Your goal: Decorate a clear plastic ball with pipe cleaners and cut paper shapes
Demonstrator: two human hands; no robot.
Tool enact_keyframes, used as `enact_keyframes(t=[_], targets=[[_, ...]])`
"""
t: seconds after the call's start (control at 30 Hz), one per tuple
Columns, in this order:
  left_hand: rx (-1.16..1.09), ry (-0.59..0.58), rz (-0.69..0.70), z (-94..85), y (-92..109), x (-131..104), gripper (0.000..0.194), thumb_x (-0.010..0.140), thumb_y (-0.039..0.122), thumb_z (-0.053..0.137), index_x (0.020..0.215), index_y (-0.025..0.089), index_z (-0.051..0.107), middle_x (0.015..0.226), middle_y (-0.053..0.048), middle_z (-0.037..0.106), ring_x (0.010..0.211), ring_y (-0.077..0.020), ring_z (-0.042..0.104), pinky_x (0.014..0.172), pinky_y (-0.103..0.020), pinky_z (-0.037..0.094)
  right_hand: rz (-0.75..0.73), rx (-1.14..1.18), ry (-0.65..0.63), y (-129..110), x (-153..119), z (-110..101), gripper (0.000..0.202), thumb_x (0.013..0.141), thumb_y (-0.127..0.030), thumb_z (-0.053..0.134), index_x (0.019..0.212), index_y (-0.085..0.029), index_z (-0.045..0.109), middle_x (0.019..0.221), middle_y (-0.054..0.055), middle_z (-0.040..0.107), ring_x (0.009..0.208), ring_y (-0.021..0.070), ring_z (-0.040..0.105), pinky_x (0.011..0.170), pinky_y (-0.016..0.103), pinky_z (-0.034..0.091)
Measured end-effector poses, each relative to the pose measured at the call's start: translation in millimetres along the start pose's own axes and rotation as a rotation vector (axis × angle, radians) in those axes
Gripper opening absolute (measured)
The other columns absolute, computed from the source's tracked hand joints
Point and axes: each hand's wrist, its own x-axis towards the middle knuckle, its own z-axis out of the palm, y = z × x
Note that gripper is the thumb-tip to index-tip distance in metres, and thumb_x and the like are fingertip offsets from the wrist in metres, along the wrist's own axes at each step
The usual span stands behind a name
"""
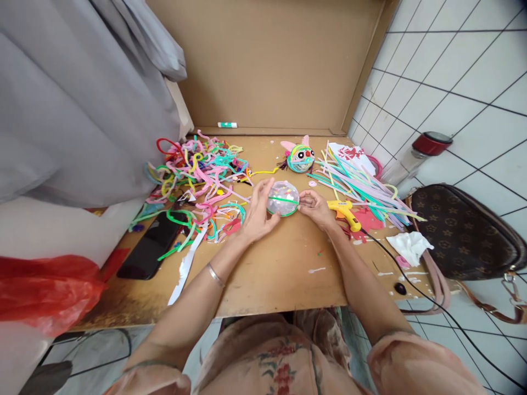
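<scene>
A clear round ball (pixel 284 193) with small coloured bits showing in it sits between my two hands over the middle of the table. A green strip crosses its front and green runs along its lower edge. My left hand (pixel 260 213) rests against the ball's left side, fingers bent and thumb spread below. At the right side, my right hand (pixel 315 207) pinches the end of the green strip with thumb and fingertips. Just behind stands a decorated ball (pixel 301 156) with pink ears, round eyes and a red nose.
Tangled pipe cleaners (pixel 197 170) cover the left; straight ones (pixel 362 184) lie at the right. A yellow glue gun (pixel 346 213) with a black cord lies beside my right hand. Around are a phone (pixel 150 247), brown bag (pixel 465 230), tissue (pixel 409 246), glue stick (pixel 227 125) and bottle (pixel 415 156).
</scene>
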Motion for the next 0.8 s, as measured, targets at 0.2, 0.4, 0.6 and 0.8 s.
enact_keyframes(t=[0.2, 0.4, 0.6, 0.8], targets=[[-0.301, 0.052, -0.273, -3.6, -10, 2, 0.062, 0.075, 0.049, 0.072, 0.128, 0.020, 0.056, 0.152, -0.016, 0.025, 0.136, -0.0318, 0.041, 0.108, -0.047, 0.042, -0.011, -0.050, -0.013, -3, -1, -5, 0.039, 0.057, -0.028, 0.079, 0.087, -0.025, 0.053, 0.086, -0.002, 0.070, 0.081, 0.0153, 0.068, 0.087, 0.034, 0.053], [-0.557, -0.030, -0.486, -3.2, -7, 3, 0.066, 0.063, 0.042, 0.082, 0.120, 0.021, 0.055, 0.128, -0.011, 0.055, 0.117, -0.0273, 0.056, 0.101, -0.044, 0.046, -0.022, -0.088, -0.005, -2, -1, -8, 0.042, 0.057, -0.033, 0.081, 0.088, -0.025, 0.054, 0.086, -0.001, 0.071, 0.084, 0.0162, 0.068, 0.087, 0.033, 0.053], [-0.849, -0.040, -0.572, 3.4, -9, 1, 0.071, 0.057, 0.036, 0.087, 0.115, 0.022, 0.050, 0.119, -0.007, 0.058, 0.097, -0.0189, 0.062, 0.084, -0.030, 0.051, -0.044, -0.109, -0.012, -4, -2, -13, 0.043, 0.058, -0.037, 0.083, 0.089, -0.026, 0.056, 0.090, 0.000, 0.070, 0.089, 0.0182, 0.067, 0.087, 0.035, 0.053], [-0.922, -0.054, -0.585, 2.4, -6, 1, 0.063, 0.061, 0.027, 0.082, 0.116, 0.021, 0.053, 0.118, -0.007, 0.059, 0.100, -0.0194, 0.060, 0.090, -0.033, 0.047, -0.036, -0.142, -0.015, -7, -2, -18, 0.042, 0.060, -0.035, 0.082, 0.090, -0.026, 0.055, 0.091, 0.001, 0.070, 0.090, 0.0191, 0.067, 0.087, 0.035, 0.054]])
